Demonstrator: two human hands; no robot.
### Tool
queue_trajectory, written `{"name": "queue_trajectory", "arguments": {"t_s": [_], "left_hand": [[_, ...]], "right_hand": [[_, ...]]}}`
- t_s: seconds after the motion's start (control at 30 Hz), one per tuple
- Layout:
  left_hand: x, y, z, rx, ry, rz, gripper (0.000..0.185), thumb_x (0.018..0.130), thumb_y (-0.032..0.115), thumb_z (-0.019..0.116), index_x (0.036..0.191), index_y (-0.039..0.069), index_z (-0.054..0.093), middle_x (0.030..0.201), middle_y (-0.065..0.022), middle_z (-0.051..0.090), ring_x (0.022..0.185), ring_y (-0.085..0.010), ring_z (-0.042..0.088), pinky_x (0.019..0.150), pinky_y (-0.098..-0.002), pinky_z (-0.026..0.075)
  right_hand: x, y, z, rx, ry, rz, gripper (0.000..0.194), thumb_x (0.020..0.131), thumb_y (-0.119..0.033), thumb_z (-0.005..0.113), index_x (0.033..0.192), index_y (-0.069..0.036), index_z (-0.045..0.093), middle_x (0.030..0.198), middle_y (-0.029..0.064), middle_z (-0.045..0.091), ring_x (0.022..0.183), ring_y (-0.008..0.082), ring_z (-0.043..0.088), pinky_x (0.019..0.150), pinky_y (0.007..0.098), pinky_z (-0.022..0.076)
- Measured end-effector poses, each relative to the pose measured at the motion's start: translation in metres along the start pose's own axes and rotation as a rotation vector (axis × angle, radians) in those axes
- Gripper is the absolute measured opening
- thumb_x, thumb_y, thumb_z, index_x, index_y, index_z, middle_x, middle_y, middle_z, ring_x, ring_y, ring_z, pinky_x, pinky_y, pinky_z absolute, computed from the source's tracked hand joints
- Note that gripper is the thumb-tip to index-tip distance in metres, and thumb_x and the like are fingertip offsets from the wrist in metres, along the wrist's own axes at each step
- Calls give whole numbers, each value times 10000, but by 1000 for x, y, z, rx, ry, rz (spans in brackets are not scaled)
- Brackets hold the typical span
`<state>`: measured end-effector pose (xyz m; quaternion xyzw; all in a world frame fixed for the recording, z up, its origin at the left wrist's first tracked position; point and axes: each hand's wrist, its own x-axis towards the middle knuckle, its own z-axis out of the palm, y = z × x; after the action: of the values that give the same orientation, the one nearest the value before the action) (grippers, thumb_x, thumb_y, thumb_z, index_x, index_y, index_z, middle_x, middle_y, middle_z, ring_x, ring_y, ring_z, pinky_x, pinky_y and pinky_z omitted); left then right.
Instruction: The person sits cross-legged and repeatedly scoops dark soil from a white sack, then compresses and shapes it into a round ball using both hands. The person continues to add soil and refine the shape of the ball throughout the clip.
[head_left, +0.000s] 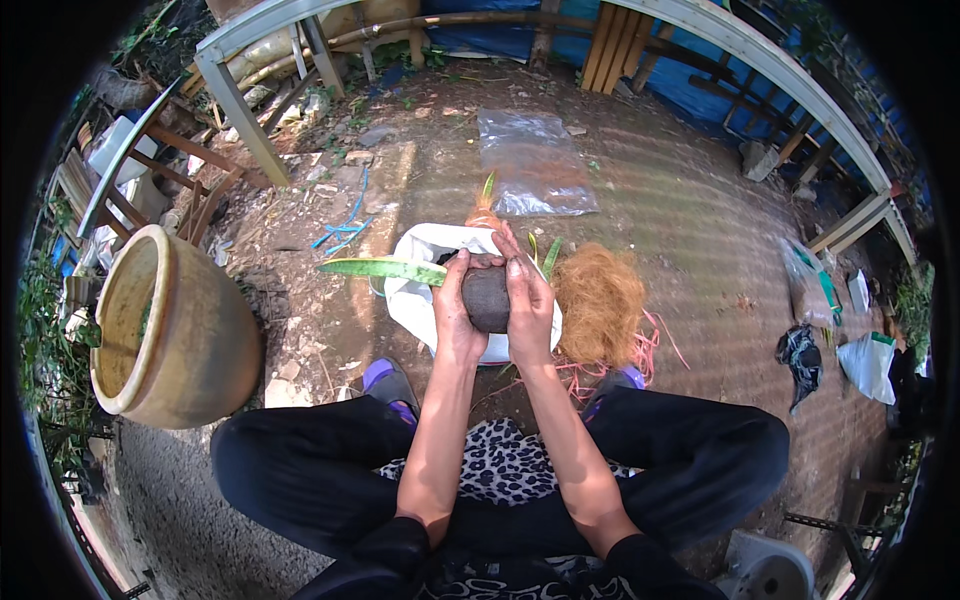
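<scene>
Between my palms is a dark, rounded ball of soil (487, 301). My left hand (457, 304) cups one side of it and my right hand (529, 300) the other. A variegated snake plant leaf (382, 270) sticks out to the left beyond my left hand; its base is hidden by my fingers. Below my hands stands a white sack (409, 304) with its rim folded open and dark matter inside. Right of the sack lies a heap of brown coconut fibre (600, 300). Behind the sack is a fibre-wrapped bundle (484, 214) with a leaf tip rising from it.
Pink raffia string (581, 379) lies by my right foot, blue string (341, 232) to the left. Farther off is a clear plastic bag (532, 161). A large glazed pot (202, 330) stands left. Bags, including a white one (868, 367), lie right. A metal frame (247, 120) arches ahead.
</scene>
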<state>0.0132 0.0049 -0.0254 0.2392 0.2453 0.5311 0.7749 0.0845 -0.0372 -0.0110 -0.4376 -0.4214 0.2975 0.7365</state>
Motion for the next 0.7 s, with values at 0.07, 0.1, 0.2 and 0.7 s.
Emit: {"name": "queue_trajectory", "arguments": {"t_s": [0.07, 0.1, 0.2, 0.7], "left_hand": [[0, -4, 4, 35, -6, 110, 345, 978, 346, 480, 982, 28, 612, 903, -80, 650, 860, -177, 627, 806, -325, 503], [0, -5, 5, 67, -5, 153, 354, 981, 357, 478, 989, 29, 612, 919, -72, 649, 856, -168, 625, 792, -321, 507], [-3, -5, 8, 148, 47, 77, 383, 979, 398, 497, 996, 32, 611, 934, -45, 620, 869, -118, 580, 773, -284, 489], [-11, 0, 14, -57, 54, 107, 157, 911, 190, 566, 931, 41, 614, 839, -43, 633, 744, -142, 625, 682, -282, 523]], "right_hand": [[-1, 1, -1, -47, 47, -51, 328, 962, -124, 460, 1207, 38, 605, 1332, 176, 541, 1280, 251, 467, 1077, 371, 330], [-2, 1, -2, -79, 75, -50, 340, 964, -140, 449, 1206, 42, 604, 1343, 179, 530, 1284, 254, 462, 1080, 373, 324], [-3, -1, -8, -327, 114, -190, 367, 953, -173, 423, 1166, 44, 629, 1325, 204, 539, 1278, 297, 473, 1080, 414, 327], [-2, 1, -6, -25, -43, 0, 294, 948, -103, 494, 1154, 61, 624, 1264, 127, 603, 1172, 178, 540, 1033, 329, 374]]}}
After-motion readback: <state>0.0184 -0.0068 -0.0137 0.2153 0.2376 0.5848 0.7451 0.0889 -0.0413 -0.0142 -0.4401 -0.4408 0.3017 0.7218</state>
